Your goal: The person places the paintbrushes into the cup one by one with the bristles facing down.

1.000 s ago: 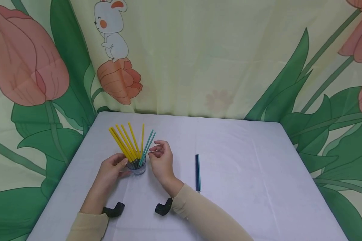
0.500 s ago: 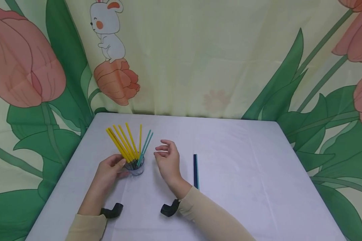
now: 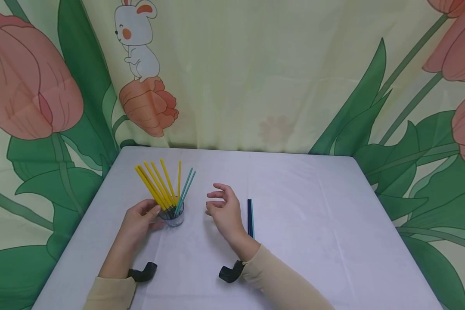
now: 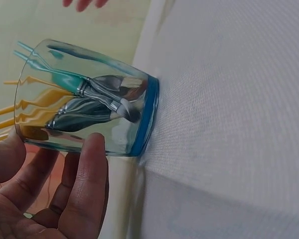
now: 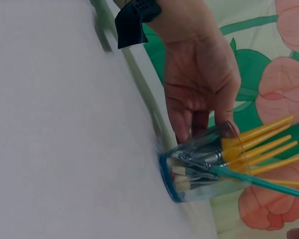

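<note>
A clear glass cup (image 3: pixel 176 221) with a blue base stands upright at the left of the table. Yellow-handled paintbrushes (image 3: pixel 166 183) and a pair of teal-handled paintbrushes (image 3: pixel 187 189) lean in it, bristles down, as the left wrist view of the cup (image 4: pixel 151 112) shows. My left hand (image 3: pixel 139 217) holds the cup from its left side, thumb near the rim and fingers along the wall. My right hand (image 3: pixel 226 211) hovers to the right of the cup, fingers loosely bent, holding nothing. Just beyond it lie dark blue and teal paintbrushes (image 3: pixel 250 215), their lower ends hidden by my right forearm.
The table (image 3: pixel 314 241) has a white cloth. Behind it hangs a curtain (image 3: pixel 236 77) printed with tulips and a rabbit. A black device (image 3: pixel 143 273) sits at my left wrist, and a similar black device (image 3: pixel 231 272) at my right.
My right hand has moved away from the teal-handled paintbrushes to the right, toward the paintbrushes lying on the table. My left hand stays on the cup. The head view has shifted slightly.
</note>
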Demonstrator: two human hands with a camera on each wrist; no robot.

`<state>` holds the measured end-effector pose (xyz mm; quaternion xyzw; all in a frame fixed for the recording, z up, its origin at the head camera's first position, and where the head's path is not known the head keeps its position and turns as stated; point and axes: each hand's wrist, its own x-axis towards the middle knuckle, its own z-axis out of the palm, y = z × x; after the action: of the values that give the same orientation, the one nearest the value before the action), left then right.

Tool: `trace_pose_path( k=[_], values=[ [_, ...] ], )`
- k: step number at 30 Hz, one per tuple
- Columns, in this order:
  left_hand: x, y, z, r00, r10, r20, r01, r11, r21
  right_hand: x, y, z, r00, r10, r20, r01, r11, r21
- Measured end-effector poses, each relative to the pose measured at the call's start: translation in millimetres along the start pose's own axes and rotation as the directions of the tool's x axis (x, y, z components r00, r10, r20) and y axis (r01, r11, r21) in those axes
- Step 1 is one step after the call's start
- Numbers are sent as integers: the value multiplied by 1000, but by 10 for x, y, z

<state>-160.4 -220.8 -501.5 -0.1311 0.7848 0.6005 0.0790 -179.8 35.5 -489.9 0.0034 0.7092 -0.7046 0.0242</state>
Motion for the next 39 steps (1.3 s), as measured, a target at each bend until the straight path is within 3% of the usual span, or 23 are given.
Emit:
trace_pose_path(
  k=[14, 20, 39],
  values=[
    [14, -4, -18, 1000, 1, 4, -1, 1000, -3, -45, 36, -360, 999, 40, 21, -38, 998, -52],
    [16, -6, -18, 1000, -8, 4, 8, 1000, -10, -95, 15, -495, 999, 45, 18, -43, 992, -120],
    [15, -8, -16, 1000, -19, 4, 19, 1000, 8, -169, 19, -1012, 988, 139, -64, -152, 940, -307]
  ],
)
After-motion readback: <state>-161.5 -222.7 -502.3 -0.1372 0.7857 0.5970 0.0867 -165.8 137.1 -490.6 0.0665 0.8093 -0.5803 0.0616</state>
